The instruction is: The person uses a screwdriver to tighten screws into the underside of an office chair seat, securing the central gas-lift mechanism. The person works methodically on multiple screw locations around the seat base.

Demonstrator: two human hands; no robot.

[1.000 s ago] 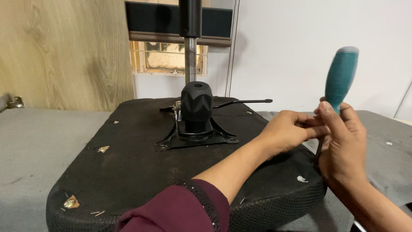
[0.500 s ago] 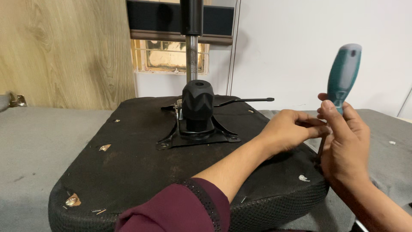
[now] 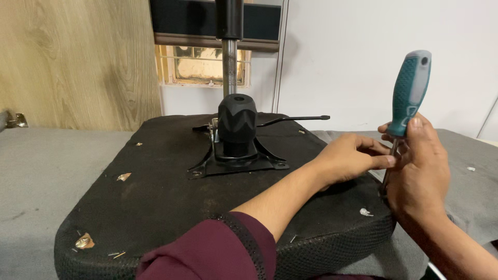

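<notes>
Right-hand fingers: the fingers (image 3: 415, 136) of the right hand (image 3: 417, 173) are curled together and clamped on the screwdriver (image 3: 409, 98) at the lower end of its teal and grey handle; the thumb is laid along the handle's base

Left-hand fingers: the fingers (image 3: 383, 162) of the left hand (image 3: 348, 158) are drawn together near the metal shaft, just below the handle; whether the shaft is pinched or merely touched cannot be told

Screwdriver position: held nearly upright, tilted slightly to the right at the top, over the right edge of the seat cushion (image 3: 155, 202); the tip is hidden behind the right hand

Change observed: against the two earlier views, the handle is seen slightly higher and further right, while both hands are kept at the same edge of the cushion; the tool is judged to be under adjustment at that spot, not yet driven

Seat cushion: black, laid underside up on the grey table (image 3: 46, 176); small pale scraps are scattered across it

Mechanism: a black metal plate (image 3: 236, 161) with a ribbed black knob (image 3: 237, 122) and a thin lever (image 3: 295, 120) is fixed at the cushion's centre, well apart from both hands

Background: a wooden panel (image 3: 78, 62) at left, a white wall (image 3: 373, 46) at right
</notes>
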